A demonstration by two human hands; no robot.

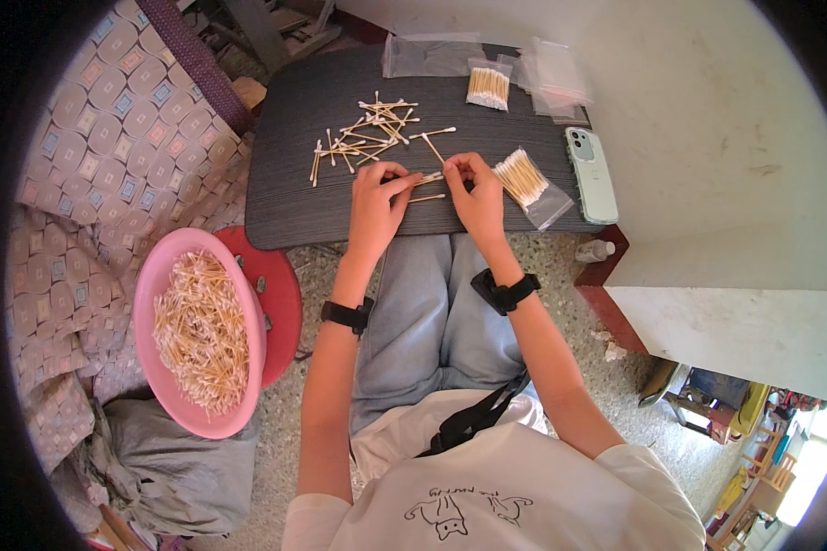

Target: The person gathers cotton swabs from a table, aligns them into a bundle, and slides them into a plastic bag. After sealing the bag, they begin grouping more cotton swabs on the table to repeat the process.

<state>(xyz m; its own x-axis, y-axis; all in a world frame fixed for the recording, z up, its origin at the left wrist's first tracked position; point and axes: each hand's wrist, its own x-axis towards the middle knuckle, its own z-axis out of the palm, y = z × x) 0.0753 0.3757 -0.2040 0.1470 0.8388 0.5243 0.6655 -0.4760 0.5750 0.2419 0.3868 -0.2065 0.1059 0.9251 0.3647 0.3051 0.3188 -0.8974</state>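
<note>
A short line of small black lettering (441,492) stood upside down on the white T-shirt (560,487), toward its hem, beside a black outlined cat (450,526); its words were unclear.

Loose swabs (369,144) lay on the table (289,207) | phone (592,174) lay at its right edge | basin (256,344) stood to its left

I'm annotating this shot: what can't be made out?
Head view: how many swabs the left hand holds; its fingers cover them partly.
Head view: swabs deep in the basin; upper ones cover them.
Head view: screen of the phone; its back faces up.
Head view: left part of the stool; the basin covers it.
</note>
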